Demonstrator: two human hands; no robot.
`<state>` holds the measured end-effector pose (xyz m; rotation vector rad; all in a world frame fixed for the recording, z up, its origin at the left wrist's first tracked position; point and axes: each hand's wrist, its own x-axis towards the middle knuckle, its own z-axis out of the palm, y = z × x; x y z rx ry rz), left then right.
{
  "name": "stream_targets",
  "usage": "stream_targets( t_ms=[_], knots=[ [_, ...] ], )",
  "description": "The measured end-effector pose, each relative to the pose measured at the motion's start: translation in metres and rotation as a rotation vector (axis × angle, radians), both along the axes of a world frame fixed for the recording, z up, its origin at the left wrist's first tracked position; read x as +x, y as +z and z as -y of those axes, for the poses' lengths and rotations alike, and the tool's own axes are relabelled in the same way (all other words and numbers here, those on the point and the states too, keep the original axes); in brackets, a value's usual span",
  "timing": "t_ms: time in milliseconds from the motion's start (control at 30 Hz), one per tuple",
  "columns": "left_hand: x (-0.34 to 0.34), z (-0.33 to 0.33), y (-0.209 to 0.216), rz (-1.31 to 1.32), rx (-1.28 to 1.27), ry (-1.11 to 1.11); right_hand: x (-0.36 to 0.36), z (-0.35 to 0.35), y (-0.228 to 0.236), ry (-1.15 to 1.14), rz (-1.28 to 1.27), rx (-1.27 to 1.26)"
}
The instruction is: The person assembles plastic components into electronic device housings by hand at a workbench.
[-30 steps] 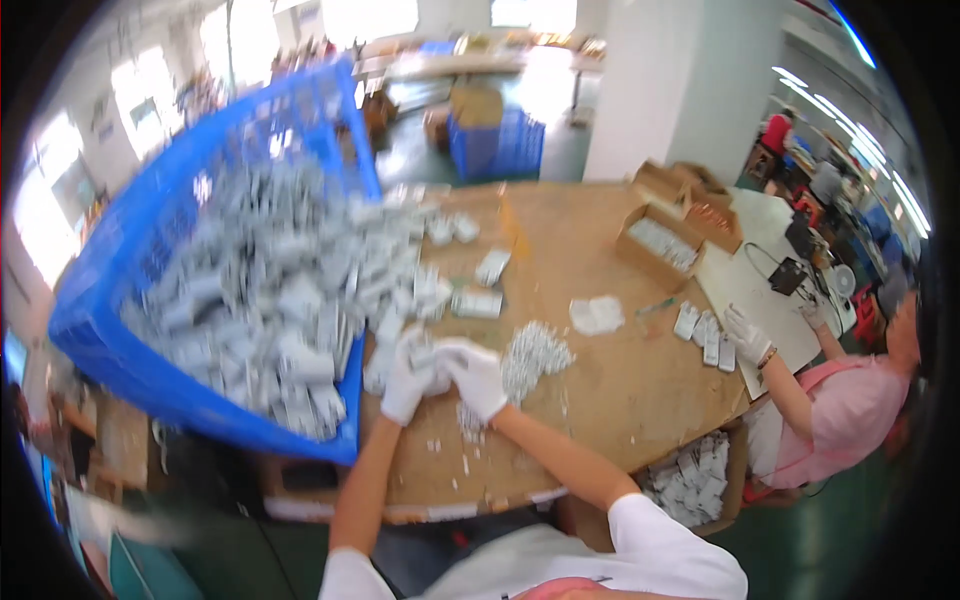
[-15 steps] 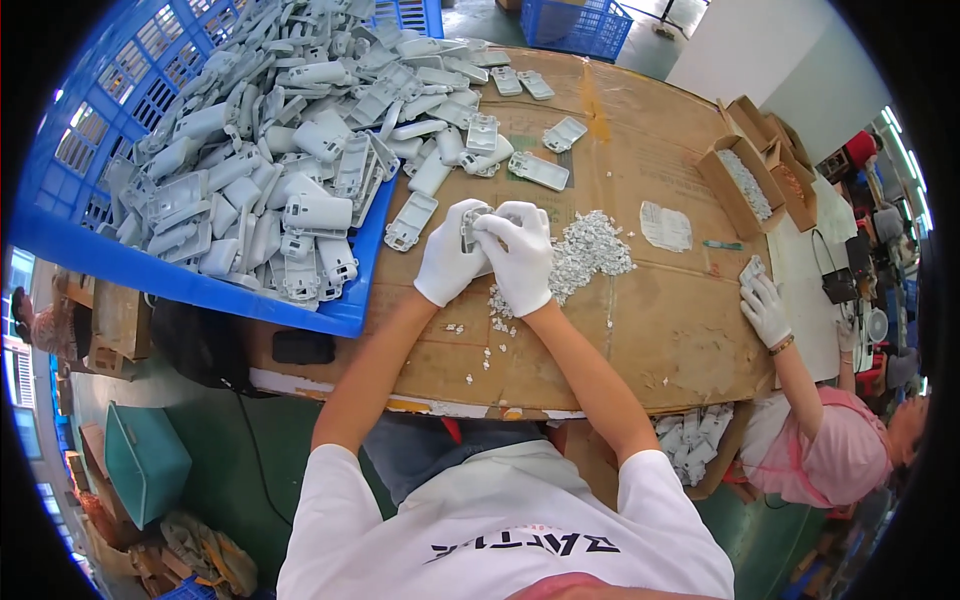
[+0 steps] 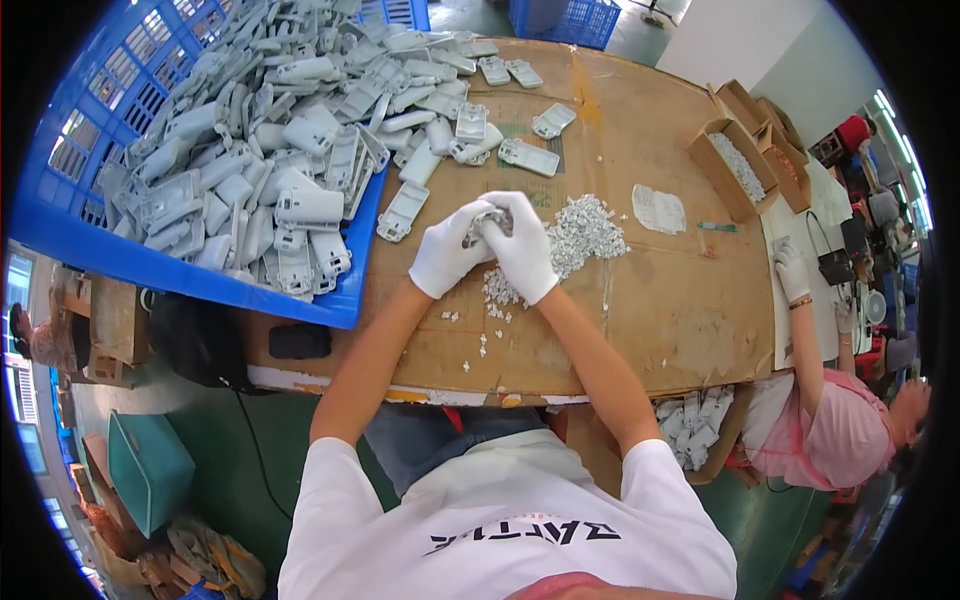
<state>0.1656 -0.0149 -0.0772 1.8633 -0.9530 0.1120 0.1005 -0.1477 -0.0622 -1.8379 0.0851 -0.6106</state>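
Both hands wear white gloves and meet just above the middle of the table (image 3: pixel 640 330). The left hand (image 3: pixel 447 258) and the right hand (image 3: pixel 522 250) are pressed together, fingers closed around a small grey plastic part (image 3: pixel 487 222); only a sliver of it shows between the gloves, so its shape is hard to make out. At about 2 o'clock from the hands lies a heap of small white bits (image 3: pixel 585 228), and more bits trail down toward 6 o'clock beneath the right wrist. At 10 o'clock a blue crate (image 3: pixel 90 250) holds a big pile of grey casings (image 3: pixel 290 150), its far side cut off by the rim. At 3 o'clock another person's gloved hand (image 3: pixel 790 270) rests at the table edge. Cardboard boxes (image 3: pixel 740 160) stand at 2 o'clock, contents too small to tell.
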Motion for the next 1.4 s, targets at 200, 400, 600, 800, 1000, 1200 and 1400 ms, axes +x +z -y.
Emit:
stream_targets(
  t_ms=[200, 400, 600, 800, 1000, 1200, 1400],
  knots=[
    [-0.002, 0.0, -0.007, 0.019, -0.103, 0.001, -0.002, -0.009, 0.0, 0.129, -0.03, 0.243],
    [-0.002, 0.0, -0.008, 0.097, -0.07, 0.019, -0.004, -0.007, 0.004, 0.148, -0.036, 0.262],
    [-0.005, 0.001, -0.004, 0.075, -0.077, 0.022, -0.002, -0.011, 0.002, 0.09, -0.076, 0.207],
    [0.001, 0.002, -0.002, -0.092, -0.114, 0.033, -0.001, -0.016, 0.005, 0.071, -0.026, 0.273],
    [-0.002, 0.002, -0.004, -0.083, -0.122, 0.06, -0.004, -0.014, 0.005, 0.089, -0.031, 0.225],
    [-0.006, 0.001, -0.003, -0.036, -0.065, 0.063, -0.002, -0.014, -0.001, 0.043, -0.029, 0.235],
    [-0.006, 0.001, -0.004, 0.039, -0.078, 0.032, -0.002, -0.013, 0.0, 0.015, -0.035, 0.179]
  ],
)
